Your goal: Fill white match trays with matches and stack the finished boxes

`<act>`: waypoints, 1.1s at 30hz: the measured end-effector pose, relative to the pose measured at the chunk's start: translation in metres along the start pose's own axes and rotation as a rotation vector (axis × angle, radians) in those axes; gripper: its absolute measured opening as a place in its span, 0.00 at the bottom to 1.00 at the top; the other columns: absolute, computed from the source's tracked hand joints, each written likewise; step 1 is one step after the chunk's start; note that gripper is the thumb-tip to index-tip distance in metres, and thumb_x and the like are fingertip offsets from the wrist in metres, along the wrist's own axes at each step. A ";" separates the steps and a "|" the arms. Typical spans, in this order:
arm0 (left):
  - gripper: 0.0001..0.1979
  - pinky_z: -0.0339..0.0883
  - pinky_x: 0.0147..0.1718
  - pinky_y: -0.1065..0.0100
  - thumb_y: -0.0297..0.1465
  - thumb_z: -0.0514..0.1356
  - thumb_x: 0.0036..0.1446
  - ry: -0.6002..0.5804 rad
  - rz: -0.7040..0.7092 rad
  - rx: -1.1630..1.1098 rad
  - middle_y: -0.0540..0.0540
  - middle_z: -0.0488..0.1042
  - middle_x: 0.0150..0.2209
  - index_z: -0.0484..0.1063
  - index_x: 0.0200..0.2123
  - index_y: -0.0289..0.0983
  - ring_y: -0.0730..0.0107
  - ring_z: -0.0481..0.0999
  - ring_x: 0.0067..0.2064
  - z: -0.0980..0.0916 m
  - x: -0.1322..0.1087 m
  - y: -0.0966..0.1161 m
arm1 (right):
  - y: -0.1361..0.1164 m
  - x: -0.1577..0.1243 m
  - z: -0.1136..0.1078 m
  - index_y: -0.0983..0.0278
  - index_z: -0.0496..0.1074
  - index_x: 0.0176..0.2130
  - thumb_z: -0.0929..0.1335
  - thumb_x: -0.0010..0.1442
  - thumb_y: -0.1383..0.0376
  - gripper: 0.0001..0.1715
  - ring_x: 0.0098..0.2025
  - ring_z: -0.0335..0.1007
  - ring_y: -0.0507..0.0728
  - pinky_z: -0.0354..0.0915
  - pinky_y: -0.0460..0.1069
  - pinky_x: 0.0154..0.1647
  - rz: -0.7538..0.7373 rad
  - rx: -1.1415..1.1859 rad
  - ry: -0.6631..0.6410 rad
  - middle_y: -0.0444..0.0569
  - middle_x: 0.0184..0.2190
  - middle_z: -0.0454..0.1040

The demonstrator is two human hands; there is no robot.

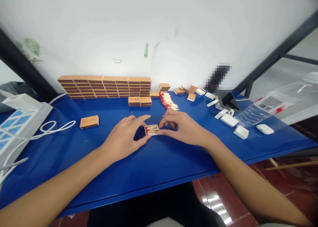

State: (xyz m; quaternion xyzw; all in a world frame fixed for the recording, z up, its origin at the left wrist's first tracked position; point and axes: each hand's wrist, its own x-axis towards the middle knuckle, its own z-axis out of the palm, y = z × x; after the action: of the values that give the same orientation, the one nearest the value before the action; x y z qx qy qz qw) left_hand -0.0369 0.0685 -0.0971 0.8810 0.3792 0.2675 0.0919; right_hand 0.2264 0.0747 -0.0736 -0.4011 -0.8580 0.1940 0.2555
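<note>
1. White wall [159, 21] behind.
2. Blue table [144, 170] below it.
3. Matchbox stack [106, 87], long, against the wall.
4. Left hand [125, 134]: half-curled, fingers and thumb about the tray's left end; firmness of grip, cannot tell.
5. Right hand [185, 126]: thumb and bent fingers at the tray's right end; pinch or mere touch, cannot tell.
6. Loose matches [167, 101], heaped beyond right hand.
7. Matchbox tray [150, 125] on table, between hands.
8. Red-tipped matches [152, 130] lying inside.

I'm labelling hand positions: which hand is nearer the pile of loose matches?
Right. The right hand is just in front of the pile of loose matches; the left hand is farther off, in front and to its left.
</note>
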 end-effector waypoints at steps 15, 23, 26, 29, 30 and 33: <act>0.29 0.72 0.56 0.51 0.36 0.65 0.66 0.005 0.040 -0.018 0.48 0.83 0.50 0.62 0.68 0.44 0.56 0.79 0.52 0.000 0.000 0.001 | -0.012 0.007 0.015 0.62 0.77 0.37 0.72 0.68 0.65 0.05 0.34 0.67 0.52 0.63 0.49 0.36 0.032 0.078 -0.026 0.44 0.34 0.71; 0.30 0.72 0.56 0.50 0.36 0.65 0.67 -0.013 0.031 -0.017 0.47 0.83 0.50 0.62 0.68 0.44 0.55 0.79 0.52 0.000 0.000 0.003 | -0.007 0.007 0.016 0.62 0.75 0.37 0.72 0.69 0.61 0.08 0.34 0.66 0.53 0.61 0.49 0.35 0.036 -0.038 0.024 0.46 0.36 0.70; 0.30 0.71 0.56 0.50 0.36 0.65 0.67 -0.016 0.029 -0.017 0.47 0.83 0.50 0.62 0.68 0.44 0.56 0.79 0.52 -0.001 0.000 0.003 | -0.008 0.007 0.017 0.62 0.73 0.35 0.72 0.69 0.61 0.11 0.34 0.66 0.53 0.61 0.50 0.36 0.039 -0.060 0.017 0.46 0.35 0.70; 0.30 0.71 0.56 0.50 0.36 0.65 0.67 -0.015 0.035 -0.014 0.47 0.83 0.50 0.62 0.68 0.43 0.56 0.79 0.52 0.000 0.000 0.002 | -0.008 0.008 0.017 0.62 0.74 0.38 0.72 0.70 0.61 0.08 0.35 0.67 0.53 0.61 0.49 0.36 0.039 -0.046 0.018 0.45 0.36 0.69; 0.30 0.72 0.56 0.50 0.36 0.65 0.66 -0.014 0.038 -0.012 0.47 0.83 0.50 0.61 0.68 0.43 0.56 0.79 0.52 0.000 0.000 0.002 | -0.008 0.008 0.018 0.62 0.75 0.39 0.71 0.70 0.61 0.07 0.35 0.67 0.53 0.62 0.49 0.36 0.036 -0.039 0.018 0.45 0.36 0.69; 0.30 0.72 0.56 0.50 0.37 0.65 0.66 -0.013 0.041 -0.010 0.47 0.83 0.50 0.61 0.68 0.43 0.55 0.79 0.53 0.001 0.000 0.002 | -0.010 0.008 0.020 0.62 0.76 0.40 0.70 0.71 0.62 0.07 0.35 0.67 0.52 0.62 0.49 0.36 0.013 -0.040 0.004 0.46 0.38 0.70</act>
State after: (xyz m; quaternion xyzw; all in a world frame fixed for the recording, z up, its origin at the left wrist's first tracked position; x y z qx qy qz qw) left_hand -0.0351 0.0668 -0.0975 0.8898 0.3592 0.2656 0.0933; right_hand 0.2040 0.0728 -0.0818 -0.4119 -0.8587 0.1777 0.2477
